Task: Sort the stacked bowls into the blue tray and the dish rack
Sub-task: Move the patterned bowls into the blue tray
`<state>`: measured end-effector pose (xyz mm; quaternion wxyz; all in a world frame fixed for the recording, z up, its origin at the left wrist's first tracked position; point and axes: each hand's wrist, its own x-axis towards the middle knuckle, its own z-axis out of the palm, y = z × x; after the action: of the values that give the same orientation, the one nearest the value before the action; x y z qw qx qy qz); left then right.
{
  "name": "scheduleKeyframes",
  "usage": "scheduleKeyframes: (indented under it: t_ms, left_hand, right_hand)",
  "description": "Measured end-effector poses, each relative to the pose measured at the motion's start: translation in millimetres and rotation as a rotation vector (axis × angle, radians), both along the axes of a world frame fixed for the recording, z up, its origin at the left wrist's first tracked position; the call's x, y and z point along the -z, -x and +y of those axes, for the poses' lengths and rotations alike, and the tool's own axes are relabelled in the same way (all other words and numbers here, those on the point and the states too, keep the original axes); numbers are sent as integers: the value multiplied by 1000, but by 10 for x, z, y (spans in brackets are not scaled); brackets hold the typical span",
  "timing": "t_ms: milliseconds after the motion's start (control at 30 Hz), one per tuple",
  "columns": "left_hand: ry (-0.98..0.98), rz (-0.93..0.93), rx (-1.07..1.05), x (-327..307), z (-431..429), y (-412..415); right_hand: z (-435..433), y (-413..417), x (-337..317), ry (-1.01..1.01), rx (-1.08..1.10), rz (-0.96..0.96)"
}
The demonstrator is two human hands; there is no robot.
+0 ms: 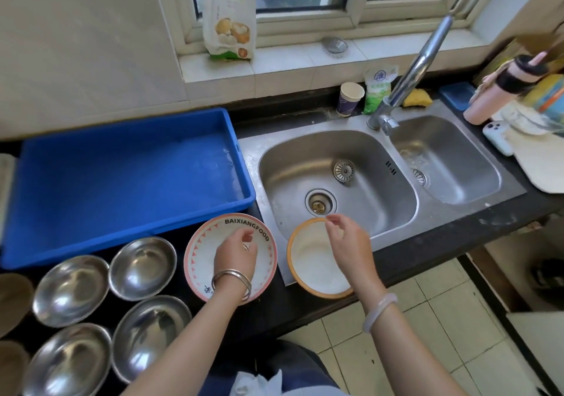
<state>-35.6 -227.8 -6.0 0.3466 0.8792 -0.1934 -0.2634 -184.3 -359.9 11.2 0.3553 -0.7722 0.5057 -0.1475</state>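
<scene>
A white bowl with a pink rim (198, 252), printed BAIXIANGFOOD, sits on the dark counter in front of the blue tray (122, 179). My left hand (236, 253) hovers over its inside with loosely curled fingers and holds nothing. To its right, a white bowl with an orange rim (311, 270) rests on the sink's front edge. My right hand (346, 240) droops over this bowl, and its fingertips pinch the far rim. Several steel bowls (70, 289) lie singly on the counter at the lower left. The blue tray holds nothing. No dish rack is in view.
A double steel sink (360, 151) with a tall faucet (412, 69) lies right of the tray. Behind it stand a paper cup (350, 98), a green bag and a yellow sponge. A pink bottle (488, 96) and a phone (497, 136) sit at the far right.
</scene>
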Motion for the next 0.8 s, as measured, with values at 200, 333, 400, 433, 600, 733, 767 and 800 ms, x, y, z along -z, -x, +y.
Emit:
scheduleKeyframes:
  t_ms: [200,333,400,433,600,733,767,800]
  left_hand:
    - [-198,-51,-152,-6,454,-276]
    - [-197,49,-204,55,608,-309]
    - [-183,121,-214,85,633,-306]
    - [-176,149,-223,100,639,-304]
    - [-130,128,-258,144,661,-320]
    - [-63,119,-335,137,728,-374]
    - [-34,121,-373,122,747,-390]
    - [-5,120,-409,98,759,-412]
  right_hand:
    - [212,-801,63,-92,-360,175]
    - [228,-1117,180,-90,-512,409]
    - [220,-1190,232,-102,-526,436]
    - [218,-1209,255,-117,-528,437]
    - [202,-1263,297,-153,-534,450]
    - [124,-1246,254,-251,-476,380]
    - [107,-1237,227,-272,-468,354]
    - [88,-1229,192,-291,-459,325]
